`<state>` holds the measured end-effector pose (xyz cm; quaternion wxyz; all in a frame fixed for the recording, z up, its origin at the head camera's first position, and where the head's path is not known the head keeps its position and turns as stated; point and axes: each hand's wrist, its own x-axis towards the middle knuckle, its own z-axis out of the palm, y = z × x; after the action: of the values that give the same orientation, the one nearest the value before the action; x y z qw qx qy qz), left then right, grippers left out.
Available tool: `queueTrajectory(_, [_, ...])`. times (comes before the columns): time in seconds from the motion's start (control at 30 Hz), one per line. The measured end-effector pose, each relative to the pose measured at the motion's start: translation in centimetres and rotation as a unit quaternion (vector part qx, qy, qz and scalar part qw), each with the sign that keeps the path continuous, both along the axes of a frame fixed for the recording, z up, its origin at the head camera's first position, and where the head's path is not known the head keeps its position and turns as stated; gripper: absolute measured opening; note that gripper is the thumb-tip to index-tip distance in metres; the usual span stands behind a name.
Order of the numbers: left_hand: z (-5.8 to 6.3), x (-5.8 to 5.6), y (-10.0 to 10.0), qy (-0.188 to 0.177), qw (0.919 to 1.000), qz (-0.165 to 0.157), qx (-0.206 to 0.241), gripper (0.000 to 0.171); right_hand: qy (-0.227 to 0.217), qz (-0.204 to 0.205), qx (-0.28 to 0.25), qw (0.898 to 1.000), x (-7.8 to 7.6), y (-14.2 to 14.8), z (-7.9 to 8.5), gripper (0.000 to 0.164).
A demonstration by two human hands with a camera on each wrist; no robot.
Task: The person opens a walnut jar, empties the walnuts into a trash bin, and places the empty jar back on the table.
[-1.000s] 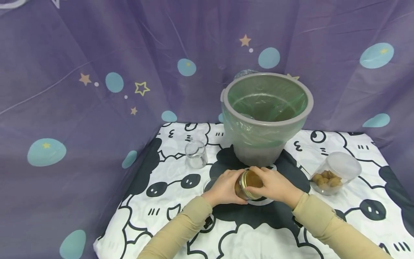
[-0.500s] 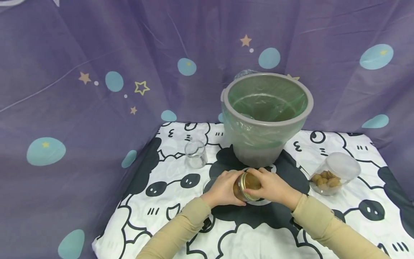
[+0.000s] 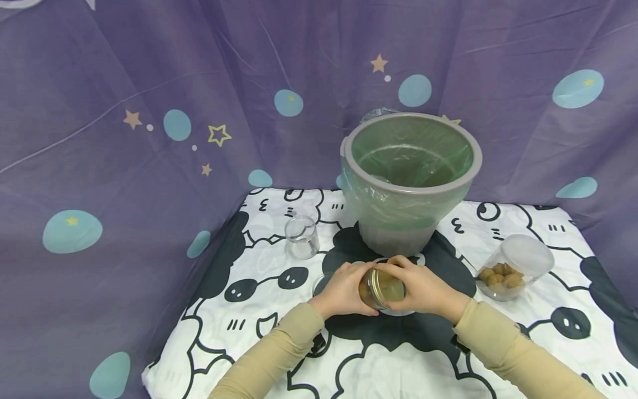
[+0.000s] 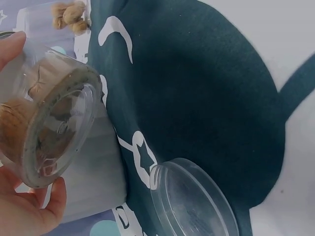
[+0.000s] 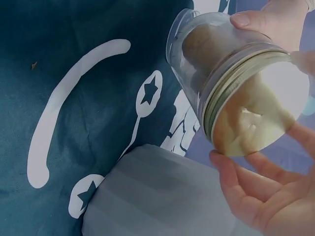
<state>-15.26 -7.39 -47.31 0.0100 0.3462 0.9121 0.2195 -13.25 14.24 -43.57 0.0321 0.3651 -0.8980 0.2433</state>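
Purple curtain point(image 3: 149, 177) backs the draped counter point(image 3: 384, 368); a jar point(image 3: 366, 292) is held tilted above it, before the bin point(image 3: 399, 221). Left grip point(image 3: 348, 290) curls round the jar's body; right grip point(image 3: 423, 287), half-spread, pinches the lid point(image 3: 391, 288) by its rim. Lid turning appears in hand; the next move likely calls for a steady left hold.

Cartoon-print cloth point(image 3: 394, 377); on it lined grey bin point(image 3: 399, 213), clear jar point(image 3: 302, 238), walnut tub point(image 3: 525, 257), clear round item point(image 4: 194, 201).
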Motion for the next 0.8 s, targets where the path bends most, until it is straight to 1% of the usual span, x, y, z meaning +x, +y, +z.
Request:
queueTrajectory(0.13, [-0.19,-0.05,-0.13,-0.020,0.9998,0.001,0.007,0.097,0.039,0.049,-0.009,0.998,-0.18,0.21,-0.10,0.074])
queueTrajectory(0.27, [-0.37,-0.03,-0.37,-0.048,0.9987,0.000,0.018,0.097,0.084,0.097,-0.013,0.992,-0.31,0.37,-0.24,0.077])
queueTrajectory(0.37, [-0.38,-0.04,-0.52,-0.068,0.9973,-0.004,0.028,0.098,0.100,0.119,-0.010,0.988,-0.29,0.45,-0.27,0.078])
queueTrajectory(0.47, [-0.37,-0.03,-0.61,-0.081,0.9962,-0.004,0.031,0.099,0.103,0.131,-0.006,0.986,-0.20,0.51,-0.22,0.078])
queueTrajectory(0.57, [-0.36,0.02,-0.67,-0.089,0.9955,-0.003,0.033,0.099,0.093,0.130,0.005,0.987,-0.09,0.58,-0.14,0.081])
queueTrajectory(0.63, [-0.38,0.03,-0.68,-0.093,0.9949,-0.005,0.040,0.099,0.075,0.114,0.010,0.991,0.03,0.63,-0.04,0.087])
queueTrajectory(0.73, [-0.36,0.06,-0.63,-0.099,0.9937,-0.010,0.052,0.099,0.032,0.069,0.003,0.997,0.21,0.68,0.13,0.092])
queueTrajectory(0.8, [-0.38,0.02,-0.55,-0.099,0.9935,-0.011,0.056,0.099,0.004,0.033,-0.007,0.999,0.27,0.62,0.27,0.088])
